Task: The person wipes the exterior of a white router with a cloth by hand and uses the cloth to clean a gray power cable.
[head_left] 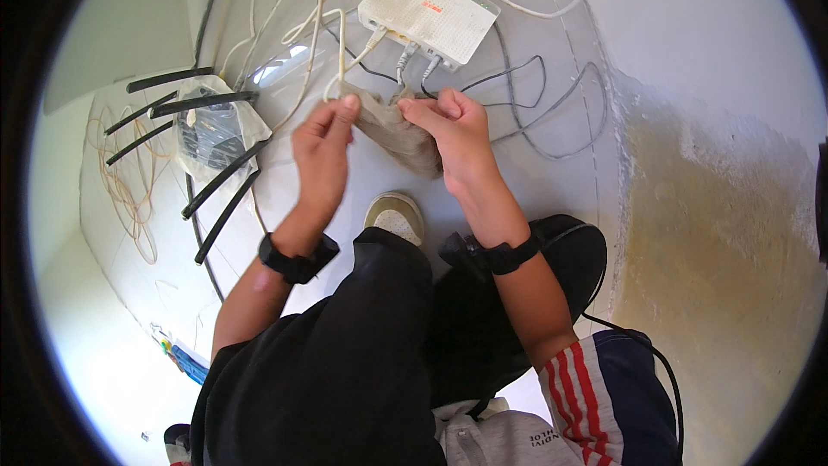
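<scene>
A grey-brown cloth (404,136) hangs between my two hands, just in front of a white router (430,13). My left hand (326,136) pinches its left corner between thumb and fingers. On the other side, my right hand (456,133) grips the cloth's upper right edge with thumb and bent fingers. The router lies tilted on the floor, bearing small green lights and red writing. Plugged into its near side are a cream cable plug (375,37) and two grey network plugs, (406,55) being the middle one. The cloth hides part of the cables below the plugs.
Left of my hands, a clear plastic bag (217,133) holds dark items, with several black tubes (223,178) over and around it. A tangle of thin cable (132,188) lies farther left. Loose grey cable (598,110) loops near the stained wall (711,207). My shoe (394,217) is below the cloth.
</scene>
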{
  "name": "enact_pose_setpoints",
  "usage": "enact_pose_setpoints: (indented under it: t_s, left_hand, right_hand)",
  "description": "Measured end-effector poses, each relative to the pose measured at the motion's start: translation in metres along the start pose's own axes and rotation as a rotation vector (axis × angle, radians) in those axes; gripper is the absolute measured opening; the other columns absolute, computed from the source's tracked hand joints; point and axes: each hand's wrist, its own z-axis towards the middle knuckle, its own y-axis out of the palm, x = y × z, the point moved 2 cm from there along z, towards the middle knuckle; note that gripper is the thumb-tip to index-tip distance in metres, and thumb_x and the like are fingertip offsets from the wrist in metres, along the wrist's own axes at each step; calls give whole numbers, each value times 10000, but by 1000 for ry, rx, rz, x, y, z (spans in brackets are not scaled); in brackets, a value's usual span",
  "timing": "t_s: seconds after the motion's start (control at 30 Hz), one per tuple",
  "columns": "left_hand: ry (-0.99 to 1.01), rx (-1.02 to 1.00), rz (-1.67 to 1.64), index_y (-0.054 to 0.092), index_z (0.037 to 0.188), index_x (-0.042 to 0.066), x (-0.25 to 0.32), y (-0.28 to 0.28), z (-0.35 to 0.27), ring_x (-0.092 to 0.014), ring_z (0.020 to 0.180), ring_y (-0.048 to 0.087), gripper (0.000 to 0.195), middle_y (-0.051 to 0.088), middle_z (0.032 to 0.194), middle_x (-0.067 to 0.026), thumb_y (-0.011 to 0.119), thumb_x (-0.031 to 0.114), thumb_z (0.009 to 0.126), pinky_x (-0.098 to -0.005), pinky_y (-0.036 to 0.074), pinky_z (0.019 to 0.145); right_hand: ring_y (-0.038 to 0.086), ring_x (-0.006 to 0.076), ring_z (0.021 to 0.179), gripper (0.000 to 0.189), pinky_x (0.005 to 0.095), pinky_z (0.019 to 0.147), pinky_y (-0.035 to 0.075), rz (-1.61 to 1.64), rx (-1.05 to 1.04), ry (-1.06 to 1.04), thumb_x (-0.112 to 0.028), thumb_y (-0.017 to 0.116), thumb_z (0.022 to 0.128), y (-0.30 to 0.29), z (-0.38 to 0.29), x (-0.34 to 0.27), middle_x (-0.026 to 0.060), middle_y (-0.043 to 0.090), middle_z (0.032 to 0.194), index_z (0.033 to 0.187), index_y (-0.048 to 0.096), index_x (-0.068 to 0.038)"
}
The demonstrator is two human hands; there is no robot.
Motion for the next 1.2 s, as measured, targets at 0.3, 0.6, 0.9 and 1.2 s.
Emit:
enact_pose_setpoints:
  t_s: [0.3,0.6,0.9,1.2]
  left_hand:
    - [-435,-298,-173,715,946,76,4,18,24,-59,739,512,238,627,811,30,664,306,914,-233,378,656]
    - [-430,-232,-452,704,917,94,-26,14,36,-52,760,504,150,652,842,48,671,240,910,-230,345,693]
    - [-474,-303,-364,670,1046,60,-19,15,27,-111,890,604,257,686,970,-16,599,294,964,-286,454,848]
    - [-481,-248,-291,675,878,116,-18,17,11,-56,722,529,159,608,783,56,666,273,898,-247,408,679]
  right_hand:
    - [613,87,753,467,226,652,473,-89,-59,-36,34,735,789,0,-5,3,140,698,846,661,317,-131]
    - [531,54,683,509,221,550,410,-297,-51,-26,9,753,780,-1,-11,17,124,689,824,628,290,-140]
    - [531,47,661,506,216,531,405,-171,21,-90,-1,753,779,0,-17,18,94,671,755,620,290,-128]
    - [560,51,659,492,244,509,405,-311,-28,-193,-24,758,760,-4,-6,22,54,599,636,590,302,-95]
